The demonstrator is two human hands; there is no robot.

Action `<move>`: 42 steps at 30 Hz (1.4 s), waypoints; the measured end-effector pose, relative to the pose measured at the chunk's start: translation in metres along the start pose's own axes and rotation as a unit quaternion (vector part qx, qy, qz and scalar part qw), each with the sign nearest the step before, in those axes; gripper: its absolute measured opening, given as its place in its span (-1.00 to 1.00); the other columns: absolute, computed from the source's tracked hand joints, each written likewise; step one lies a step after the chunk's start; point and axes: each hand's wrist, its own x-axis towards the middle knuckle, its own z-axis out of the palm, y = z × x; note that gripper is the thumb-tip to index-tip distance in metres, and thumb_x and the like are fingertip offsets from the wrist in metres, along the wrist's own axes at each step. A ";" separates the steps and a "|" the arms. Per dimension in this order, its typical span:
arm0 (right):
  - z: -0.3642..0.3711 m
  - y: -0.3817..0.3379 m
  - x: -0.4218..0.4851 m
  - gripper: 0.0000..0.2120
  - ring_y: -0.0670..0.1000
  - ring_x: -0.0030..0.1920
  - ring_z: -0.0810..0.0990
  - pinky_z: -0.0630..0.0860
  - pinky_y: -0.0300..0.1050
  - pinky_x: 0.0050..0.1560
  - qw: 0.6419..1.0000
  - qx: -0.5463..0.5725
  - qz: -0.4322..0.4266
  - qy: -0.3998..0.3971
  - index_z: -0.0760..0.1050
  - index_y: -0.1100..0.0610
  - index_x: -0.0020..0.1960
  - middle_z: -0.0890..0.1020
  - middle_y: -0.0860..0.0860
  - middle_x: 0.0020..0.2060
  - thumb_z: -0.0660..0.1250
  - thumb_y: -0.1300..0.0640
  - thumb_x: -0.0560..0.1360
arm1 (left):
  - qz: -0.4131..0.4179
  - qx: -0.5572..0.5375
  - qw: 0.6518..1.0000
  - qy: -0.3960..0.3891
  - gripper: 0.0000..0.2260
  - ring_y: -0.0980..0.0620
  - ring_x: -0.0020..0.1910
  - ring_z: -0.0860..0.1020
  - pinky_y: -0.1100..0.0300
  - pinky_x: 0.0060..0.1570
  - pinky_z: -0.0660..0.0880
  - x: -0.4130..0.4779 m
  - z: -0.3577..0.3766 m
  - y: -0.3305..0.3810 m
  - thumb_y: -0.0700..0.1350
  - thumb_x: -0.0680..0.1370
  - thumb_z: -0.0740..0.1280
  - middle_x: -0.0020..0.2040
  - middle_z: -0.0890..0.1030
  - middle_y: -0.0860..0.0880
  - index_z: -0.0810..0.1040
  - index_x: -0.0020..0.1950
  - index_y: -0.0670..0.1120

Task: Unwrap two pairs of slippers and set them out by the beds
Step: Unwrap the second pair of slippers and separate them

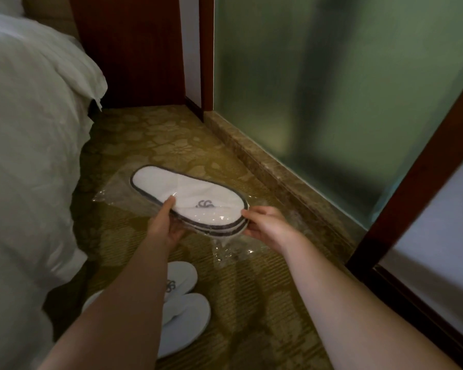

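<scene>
The floor [150,140] has a yellow carpet with flowers on it. Two white slippers [183,311] lie side by side on it, near the bed [24,145].

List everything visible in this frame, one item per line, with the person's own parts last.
wrapped slippers: one stacked pair, white with dark trim, held above the carpet
plastic wrap: one, clear, around that pair
unwrapped slippers: one pair, white, on the carpet beside the bed
bed: one, white linen, left
carpet: one, gold floral, floor
frosted glass panel: one, greenish, right
left hand: gripping the pack's near side
right hand: gripping the pack's toe end
</scene>
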 end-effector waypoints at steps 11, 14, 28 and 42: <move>-0.021 -0.004 -0.013 -0.76 0.09 0.00 0.60 0.59 -0.11 -0.16 0.993 0.066 0.014 0.093 0.48 0.12 0.13 0.60 0.12 0.04 0.36 0.10 0.49 | 0.018 -0.012 0.999 0.031 -0.53 -0.04 -0.17 0.59 0.11 -0.51 0.59 0.013 -0.007 -0.002 -0.07 0.52 0.36 0.15 0.57 -0.14 0.40 0.38 -0.19; -0.023 -0.005 -0.017 -0.55 0.12 0.10 0.58 0.61 -0.04 -0.03 0.996 0.013 0.021 0.087 0.37 0.13 0.33 0.54 0.14 0.20 0.36 0.06 0.49 | 0.013 -0.012 0.999 0.032 -0.53 -0.13 0.13 0.58 -0.01 -0.15 0.59 0.015 -0.004 -0.005 0.02 0.55 0.30 0.28 0.55 -0.15 0.38 0.41 -0.16; -0.044 -0.001 -0.018 -0.57 0.19 0.23 0.53 0.48 -0.04 0.05 0.945 0.145 -0.036 0.291 0.32 0.13 0.42 0.49 0.18 0.31 0.22 0.06 0.57 | 0.005 -0.002 0.997 0.072 -0.84 0.16 -0.77 0.42 0.34 -0.71 0.41 0.024 -0.016 -0.005 -0.11 0.63 0.17 -0.63 0.54 -0.02 0.46 -0.06 -0.15; -0.072 0.007 -0.027 -0.55 0.18 0.25 0.53 0.42 -0.15 -0.01 0.848 0.254 -0.047 0.463 0.38 0.21 0.39 0.51 0.19 0.30 0.21 0.03 0.56 | 0.039 -0.051 0.989 0.135 -0.73 0.21 -0.81 0.33 0.46 -0.74 0.28 0.059 -0.044 -0.003 -0.14 0.59 0.21 -0.75 0.42 0.05 0.36 -0.32 -0.09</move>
